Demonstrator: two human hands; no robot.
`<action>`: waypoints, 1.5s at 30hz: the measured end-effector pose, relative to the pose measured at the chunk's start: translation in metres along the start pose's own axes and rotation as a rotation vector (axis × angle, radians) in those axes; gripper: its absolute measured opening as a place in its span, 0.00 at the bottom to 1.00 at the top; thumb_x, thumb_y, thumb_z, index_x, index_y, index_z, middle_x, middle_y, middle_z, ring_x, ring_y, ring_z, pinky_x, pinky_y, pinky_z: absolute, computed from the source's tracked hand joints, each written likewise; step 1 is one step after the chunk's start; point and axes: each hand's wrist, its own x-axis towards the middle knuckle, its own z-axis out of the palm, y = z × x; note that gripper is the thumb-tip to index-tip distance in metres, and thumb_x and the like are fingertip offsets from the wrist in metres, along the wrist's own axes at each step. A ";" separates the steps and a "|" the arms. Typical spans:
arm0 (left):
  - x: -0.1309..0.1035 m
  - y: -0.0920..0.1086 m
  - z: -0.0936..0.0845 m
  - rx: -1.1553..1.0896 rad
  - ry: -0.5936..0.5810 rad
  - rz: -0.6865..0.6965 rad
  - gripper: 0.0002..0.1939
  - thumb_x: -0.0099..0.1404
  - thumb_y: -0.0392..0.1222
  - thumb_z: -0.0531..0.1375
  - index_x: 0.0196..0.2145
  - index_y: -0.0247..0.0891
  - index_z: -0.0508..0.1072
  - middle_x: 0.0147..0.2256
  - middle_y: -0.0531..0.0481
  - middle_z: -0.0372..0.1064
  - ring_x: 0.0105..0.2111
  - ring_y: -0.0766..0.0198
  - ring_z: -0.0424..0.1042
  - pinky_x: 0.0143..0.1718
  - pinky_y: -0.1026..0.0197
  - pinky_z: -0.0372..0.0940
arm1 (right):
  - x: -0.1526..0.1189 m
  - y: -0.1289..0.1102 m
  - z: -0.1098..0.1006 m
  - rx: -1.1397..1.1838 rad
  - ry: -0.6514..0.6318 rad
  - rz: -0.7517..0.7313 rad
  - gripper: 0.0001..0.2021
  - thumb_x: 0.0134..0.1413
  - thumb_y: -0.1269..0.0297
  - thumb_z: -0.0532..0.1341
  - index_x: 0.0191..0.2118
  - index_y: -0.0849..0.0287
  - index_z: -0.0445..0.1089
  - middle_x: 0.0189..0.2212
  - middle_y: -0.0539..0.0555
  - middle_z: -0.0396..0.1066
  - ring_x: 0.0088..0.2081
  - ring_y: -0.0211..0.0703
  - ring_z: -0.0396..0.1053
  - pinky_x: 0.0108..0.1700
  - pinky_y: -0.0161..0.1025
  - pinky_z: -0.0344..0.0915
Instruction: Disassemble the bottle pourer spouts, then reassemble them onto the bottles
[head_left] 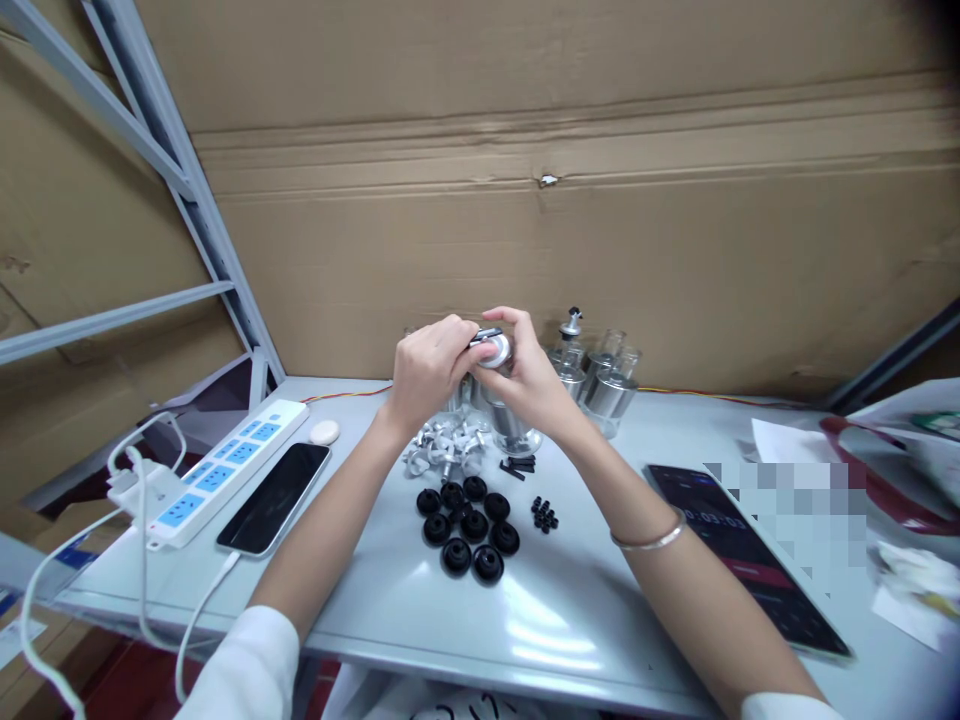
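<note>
My left hand (435, 365) is closed, its thumb pressed on a round silver cap (498, 350) with a thin dark piece along its top. Around the cap's other side curls my right hand (529, 375), the index finger arched above. Directly below stands a glass bottle with a metal sleeve (514, 425); my hands hide its neck, so I cannot tell whether the cap sits on it. Small silver and whitish fittings (448, 447) lie heaped to its left. Nearer me are several round black stoppers (473, 525), small black rings (545, 514) and short black rods (517, 466).
Behind my right hand stand more metal-sleeved bottles (611, 385), one with a spout top (572, 322). A power strip (225, 475), a charging phone (276, 498) and a white disc (325, 432) lie left. To the right is a tablet-like device (742, 550). Cardboard (570, 250) walls the back.
</note>
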 end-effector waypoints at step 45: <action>-0.007 -0.034 -0.003 -0.378 -0.922 -0.408 0.16 0.59 0.46 0.60 0.20 0.35 0.62 0.18 0.58 0.54 0.21 0.72 0.52 0.23 0.66 0.45 | 0.004 0.088 -0.015 -0.080 0.449 0.112 0.09 0.50 0.63 0.59 0.34 0.54 0.57 0.27 0.47 0.64 0.26 0.37 0.65 0.30 0.37 0.61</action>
